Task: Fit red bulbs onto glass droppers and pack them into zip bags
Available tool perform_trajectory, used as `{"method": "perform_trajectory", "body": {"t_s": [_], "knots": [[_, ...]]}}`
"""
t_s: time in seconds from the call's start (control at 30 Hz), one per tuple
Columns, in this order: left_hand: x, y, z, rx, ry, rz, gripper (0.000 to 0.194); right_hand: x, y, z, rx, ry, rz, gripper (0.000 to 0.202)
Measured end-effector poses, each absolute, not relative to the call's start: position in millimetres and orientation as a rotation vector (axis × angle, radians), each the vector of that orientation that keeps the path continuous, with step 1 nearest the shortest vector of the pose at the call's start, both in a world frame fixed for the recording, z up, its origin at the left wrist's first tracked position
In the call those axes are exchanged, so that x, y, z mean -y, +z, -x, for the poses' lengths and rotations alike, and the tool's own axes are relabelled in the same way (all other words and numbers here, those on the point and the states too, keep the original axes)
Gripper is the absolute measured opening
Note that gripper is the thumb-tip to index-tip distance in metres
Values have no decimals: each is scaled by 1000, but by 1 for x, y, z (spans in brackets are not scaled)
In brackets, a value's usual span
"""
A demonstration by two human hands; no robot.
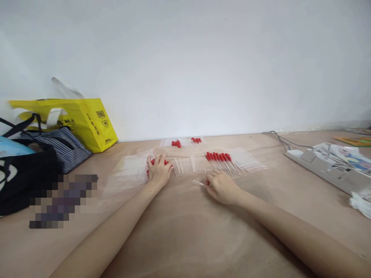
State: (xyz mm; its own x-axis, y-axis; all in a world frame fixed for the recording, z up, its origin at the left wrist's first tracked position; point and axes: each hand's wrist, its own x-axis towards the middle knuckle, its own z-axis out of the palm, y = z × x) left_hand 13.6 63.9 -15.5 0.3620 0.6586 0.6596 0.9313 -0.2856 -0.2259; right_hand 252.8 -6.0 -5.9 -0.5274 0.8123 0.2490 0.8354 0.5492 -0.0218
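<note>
Right fingers around clear tube

Table: a broad, pale-brown table carried everything.
Row: slim clear plastic tubes lay side by side.
Right of row: red-capped clear tubes lay slanted beside a flat clear plastic bag.
Left of row: another flat clear bag, small red caps at its right end.
Left side: a bright yellow bag stood behind a blue-and-white striped bag.
Right side: a long white power strip.
</note>
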Motion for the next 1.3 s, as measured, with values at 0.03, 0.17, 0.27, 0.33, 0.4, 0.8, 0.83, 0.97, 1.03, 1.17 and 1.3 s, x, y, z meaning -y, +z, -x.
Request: {"method": "perform_trajectory", "body": {"t_s": [0.03,0.17,0.27,0.33,0.4,0.8,0.83,0.97,1.03,1.17,1.3], "knots": [[-62,-15,-13,1345,-645,2051,14,8,-8,-254,2561,-157,1365,13],[-42,-12,-14,1159,-826,2229,17,8,-11,-254,2577,-161,1371,11],[-20,-11,-15,989,-844,2489,21,6,-13,-255,2573,-91,1376,12],[-8,-12,-14,952,-803,2638,23,4,-14,-256,2561,-21,1359,11],[-1,-11,-12,975,-757,2741,24,3,-14,-258,2549,35,1336,10],[9,-11,-10,1242,-835,2723,28,3,-16,-261,2455,65,1288,23],[9,-14,-13,1283,-838,2658,30,3,-17,-260,2447,74,1297,23],[6,-25,-19,1296,-742,2578,23,4,-18,-256,2438,94,1308,20],[4,-28,-20,1310,-730,2557,19,5,-19,-255,2432,93,1307,17],[4,-28,-23,1293,-779,2544,18,8,-22,-252,2393,47,1270,14],[7,-25,-25,1240,-830,2570,16,10,-26,-247,2303,42,1178,10]]}}
